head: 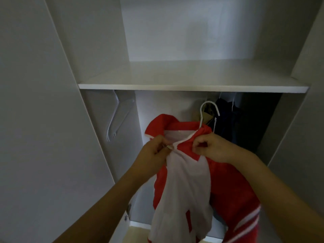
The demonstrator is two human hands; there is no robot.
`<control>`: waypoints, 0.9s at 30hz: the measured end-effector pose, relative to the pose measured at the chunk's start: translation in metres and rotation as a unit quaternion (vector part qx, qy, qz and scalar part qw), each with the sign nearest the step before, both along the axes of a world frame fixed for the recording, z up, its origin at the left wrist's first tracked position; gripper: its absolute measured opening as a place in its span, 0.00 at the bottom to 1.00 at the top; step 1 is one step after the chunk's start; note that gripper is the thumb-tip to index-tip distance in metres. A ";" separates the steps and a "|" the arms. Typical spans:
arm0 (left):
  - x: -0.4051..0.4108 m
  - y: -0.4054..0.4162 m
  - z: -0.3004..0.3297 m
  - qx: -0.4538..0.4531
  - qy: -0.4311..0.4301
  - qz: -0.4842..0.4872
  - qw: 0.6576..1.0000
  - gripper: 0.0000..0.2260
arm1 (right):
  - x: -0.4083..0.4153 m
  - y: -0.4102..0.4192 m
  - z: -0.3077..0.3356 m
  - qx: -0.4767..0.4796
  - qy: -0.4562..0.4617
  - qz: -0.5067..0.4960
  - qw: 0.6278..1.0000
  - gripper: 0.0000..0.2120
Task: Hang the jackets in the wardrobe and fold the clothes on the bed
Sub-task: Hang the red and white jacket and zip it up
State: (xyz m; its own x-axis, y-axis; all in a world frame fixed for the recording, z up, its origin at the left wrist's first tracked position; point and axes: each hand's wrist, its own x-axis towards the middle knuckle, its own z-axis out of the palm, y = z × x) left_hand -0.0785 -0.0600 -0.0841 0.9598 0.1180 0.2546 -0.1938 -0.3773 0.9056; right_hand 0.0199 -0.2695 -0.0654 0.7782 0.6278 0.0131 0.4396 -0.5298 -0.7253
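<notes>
A strip of pale wooden floor [135, 233] shows at six o'clock; a small metal door fitting [127, 213] sits at seven o'clock.

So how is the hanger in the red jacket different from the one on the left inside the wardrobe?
The hanger in the red and white jacket, a white hanger, carries clothing; the empty hanger is bare. The white hanger is held up in front of the wardrobe by the left hand and right hand, its hook free; the empty hanger hangs beneath the shelf. Both look pale and thin.
</notes>
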 end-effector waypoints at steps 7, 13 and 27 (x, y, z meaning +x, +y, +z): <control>0.013 0.000 0.022 -0.328 0.094 -0.043 0.939 0.09 | -0.020 -0.001 -0.021 -0.017 -0.058 -0.032 0.998 0.24; 0.005 0.008 0.017 -0.242 0.271 -0.051 0.930 0.14 | -0.024 0.002 -0.020 0.053 -0.124 -0.164 0.977 0.28; -0.021 0.011 0.009 -0.218 0.185 -0.096 0.953 0.07 | -0.021 -0.014 0.002 0.257 0.189 -0.055 0.946 0.18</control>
State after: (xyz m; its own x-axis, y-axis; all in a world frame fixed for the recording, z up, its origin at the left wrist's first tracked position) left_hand -0.0995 -0.0492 -0.0750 0.9890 -0.0521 -0.1388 0.1419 0.0614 0.9880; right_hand -0.0010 -0.2832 -0.0633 0.8490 0.5284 0.0028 0.0606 -0.0921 -0.9939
